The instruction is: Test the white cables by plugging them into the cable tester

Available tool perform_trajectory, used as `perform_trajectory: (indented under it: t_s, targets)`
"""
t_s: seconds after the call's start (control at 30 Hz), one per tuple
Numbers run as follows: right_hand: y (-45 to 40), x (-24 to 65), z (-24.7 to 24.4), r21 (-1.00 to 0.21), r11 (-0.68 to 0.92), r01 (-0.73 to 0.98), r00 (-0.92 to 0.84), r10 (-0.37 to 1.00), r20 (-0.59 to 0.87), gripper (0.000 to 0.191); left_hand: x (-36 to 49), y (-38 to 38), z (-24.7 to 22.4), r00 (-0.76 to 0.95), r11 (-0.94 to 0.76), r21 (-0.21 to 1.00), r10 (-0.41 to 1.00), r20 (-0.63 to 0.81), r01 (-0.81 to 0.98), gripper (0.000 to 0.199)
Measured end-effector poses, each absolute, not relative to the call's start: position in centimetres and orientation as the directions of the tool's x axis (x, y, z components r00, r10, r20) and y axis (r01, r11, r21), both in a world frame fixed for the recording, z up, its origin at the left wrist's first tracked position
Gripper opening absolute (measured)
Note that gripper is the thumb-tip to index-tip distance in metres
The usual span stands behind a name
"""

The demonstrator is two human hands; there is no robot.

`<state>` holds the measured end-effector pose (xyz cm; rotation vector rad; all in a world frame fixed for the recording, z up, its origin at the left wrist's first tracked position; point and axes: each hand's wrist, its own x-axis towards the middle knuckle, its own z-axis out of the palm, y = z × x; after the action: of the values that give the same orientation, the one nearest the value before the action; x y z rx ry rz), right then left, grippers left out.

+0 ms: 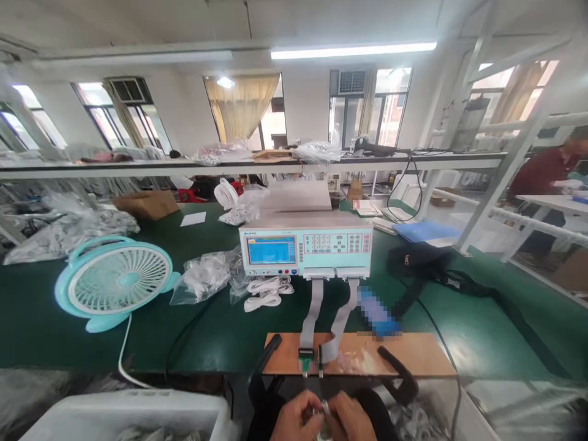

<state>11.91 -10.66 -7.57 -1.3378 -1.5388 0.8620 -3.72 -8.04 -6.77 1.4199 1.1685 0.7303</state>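
My left hand (297,418) and my right hand (351,418) are close together at the bottom centre, fingers pinched around a small whitish item (325,416) that they mostly hide. Just beyond them, two small connectors, one with a green board (305,362), lie at the front edge of a wooden board (404,352). Grey ribbon cables (313,312) run from these to a white tester (337,245) with a lit blue screen. Coiled white cables (264,294) rest in front of the tester's left side.
A turquoise fan (126,278) stands on the green table (206,349) at left, near bagged cables (204,275). White bins (151,407) flank me below the table. A black bag (420,260) lies right. A person (546,168) is at far right.
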Motion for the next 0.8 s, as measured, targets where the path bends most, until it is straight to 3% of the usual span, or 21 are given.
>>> perform_trajectory:
  t_s: [0.07,0.2,0.43,0.57,0.8]
  targets:
    - [-10.7,11.6,-6.6,-0.903,0.197,0.382,0.001,0.977,0.214,0.023,-3.4,-8.4,-6.2,0.282,0.147,0.978,0.941,-0.185,0.15,0.021]
    - [-10.0,10.7,-5.7,-0.969,0.054,0.243,0.068,0.995,0.073,0.028,-2.9,-8.9,-6.4,0.14,0.33,0.938,0.939,-0.315,-0.106,0.031]
    - [-9.1,10.0,-6.3,-0.995,-0.018,0.097,0.078,0.997,-0.011,0.025,-2.9,-9.2,-6.7,0.152,0.438,0.818,0.898,-0.412,-0.372,0.03]
    - [-9.0,10.0,-6.5,-0.998,-0.019,0.066,0.071,0.997,-0.015,0.024,-3.3,-8.9,-6.9,0.139,0.425,0.834,0.905,-0.402,-0.353,0.027]
    - [-9.0,9.8,-6.6,-1.0,-0.011,0.022,0.073,0.997,-0.009,0.023,-3.9,-8.2,-6.6,0.103,0.317,0.941,0.947,-0.305,-0.12,0.029]
